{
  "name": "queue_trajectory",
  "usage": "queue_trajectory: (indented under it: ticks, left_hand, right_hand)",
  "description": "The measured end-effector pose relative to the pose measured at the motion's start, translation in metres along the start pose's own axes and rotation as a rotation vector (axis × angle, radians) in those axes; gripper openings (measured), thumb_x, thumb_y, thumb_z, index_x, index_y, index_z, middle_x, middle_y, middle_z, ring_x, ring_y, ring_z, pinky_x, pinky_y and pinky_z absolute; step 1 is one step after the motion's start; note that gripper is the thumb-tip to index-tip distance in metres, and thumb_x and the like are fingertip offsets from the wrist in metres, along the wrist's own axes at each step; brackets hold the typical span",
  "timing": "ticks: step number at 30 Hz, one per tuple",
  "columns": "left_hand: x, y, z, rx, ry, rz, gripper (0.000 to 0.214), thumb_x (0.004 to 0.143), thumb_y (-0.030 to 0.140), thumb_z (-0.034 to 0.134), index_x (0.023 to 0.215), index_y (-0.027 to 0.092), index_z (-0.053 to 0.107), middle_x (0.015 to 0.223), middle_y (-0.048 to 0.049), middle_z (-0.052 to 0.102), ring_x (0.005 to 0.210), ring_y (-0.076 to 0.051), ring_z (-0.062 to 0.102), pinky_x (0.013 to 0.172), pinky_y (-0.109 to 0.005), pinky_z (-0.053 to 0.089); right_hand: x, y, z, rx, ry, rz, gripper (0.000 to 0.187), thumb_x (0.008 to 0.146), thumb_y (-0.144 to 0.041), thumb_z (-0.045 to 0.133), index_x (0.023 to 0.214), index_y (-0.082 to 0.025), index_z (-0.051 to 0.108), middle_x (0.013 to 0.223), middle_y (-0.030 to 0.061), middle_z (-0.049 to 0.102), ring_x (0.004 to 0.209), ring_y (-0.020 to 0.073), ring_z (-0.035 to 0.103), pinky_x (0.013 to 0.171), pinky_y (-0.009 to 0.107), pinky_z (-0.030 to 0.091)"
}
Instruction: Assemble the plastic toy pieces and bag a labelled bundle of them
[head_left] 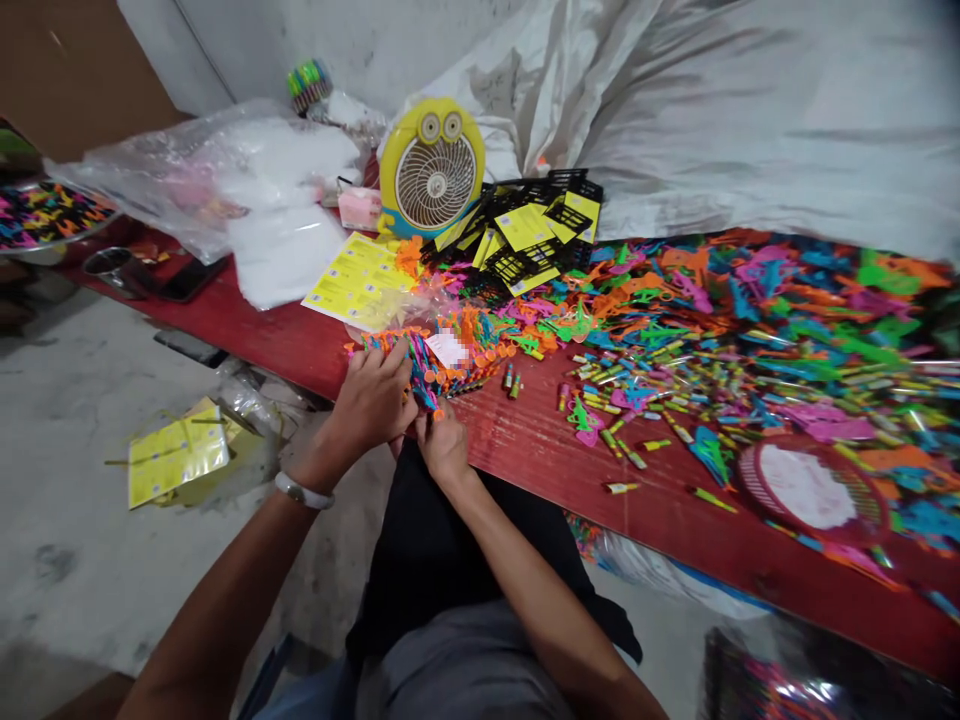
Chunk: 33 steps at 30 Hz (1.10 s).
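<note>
At the table's front edge lies a packed bundle of small colourful plastic toys (pixel 480 365), with orange round ends along its side and a white label (pixel 448 347) on top. My left hand (pixel 375 395) is closed on the bundle's left end, its fingers bent over the top. Lower down, my right hand (pixel 444 445) has its fingers drawn together at the bundle's near corner; its fingertips are partly hidden. Clear plastic film (pixel 397 310) shows behind the bundle.
Loose plastic pieces (pixel 675 290) and small labelled tubes (pixel 622 385) cover the right of the red table (pixel 525 430). A pink basket (pixel 750 470), yellow fan (pixel 436 185), black racks with yellow cards (pixel 525 228), yellow card sheet (pixel 352 280), plastic bags (pixel 277 240) and metal cup (pixel 116 270) stand around.
</note>
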<state>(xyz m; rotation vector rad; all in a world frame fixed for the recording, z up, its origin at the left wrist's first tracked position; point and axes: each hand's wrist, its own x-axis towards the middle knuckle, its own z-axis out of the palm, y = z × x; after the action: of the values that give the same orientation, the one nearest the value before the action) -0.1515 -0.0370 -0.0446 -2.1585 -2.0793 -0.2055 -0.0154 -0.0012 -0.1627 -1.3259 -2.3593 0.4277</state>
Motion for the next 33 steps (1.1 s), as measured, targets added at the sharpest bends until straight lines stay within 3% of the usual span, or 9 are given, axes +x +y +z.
queue_trajectory:
  ticks: [9,16,25,33]
  left_hand:
    - [0.019,-0.008,-0.006,0.047,-0.068,0.131,0.028,0.079,0.033,0.062,0.094,0.015,0.076,0.118,-0.0176,0.067,0.095,-0.034,0.062,0.088,-0.054,0.040]
    - [0.027,-0.009,-0.006,0.046,-0.104,0.118,0.025,0.078,0.026,0.062,0.091,0.013,0.079,0.118,-0.0198,0.065,0.100,-0.038,0.062,0.088,-0.057,0.039]
    - [0.026,-0.008,-0.013,-0.005,-0.167,0.146,0.020,0.083,0.023,0.060,0.088,0.016,0.078,0.105,-0.0146,0.072,0.096,-0.036,0.059,0.092,-0.056,0.038]
    - [0.025,-0.011,-0.004,0.003,-0.146,0.106,0.026,0.082,0.023,0.058,0.098,0.016,0.078,0.117,-0.0185,0.067,0.098,-0.037,0.058,0.088,-0.058,0.038]
  right_hand:
    - [-0.004,0.002,0.008,-0.019,-0.037,0.038,0.022,0.096,-0.022,0.048,0.107,-0.013,0.065,0.096,0.0113,0.067,0.079,0.0209,0.063,0.066,0.028,0.043]
    - [-0.004,0.003,0.007,0.018,-0.005,-0.001,0.020,0.097,-0.022,0.046,0.106,-0.014,0.063,0.097,0.0114,0.067,0.083,0.0208,0.064,0.066,0.027,0.044]
    - [-0.001,0.003,0.000,0.000,0.007,-0.036,0.028,0.101,-0.026,0.040,0.108,-0.012,0.063,0.089,0.0115,0.067,0.074,0.0210,0.065,0.060,0.027,0.041]
    - [0.006,-0.013,-0.021,-0.105,-0.181,0.054,0.022,0.101,-0.021,0.047,0.110,-0.013,0.065,0.099,0.0134,0.071,0.074,0.0205,0.068,0.062,0.027,0.043]
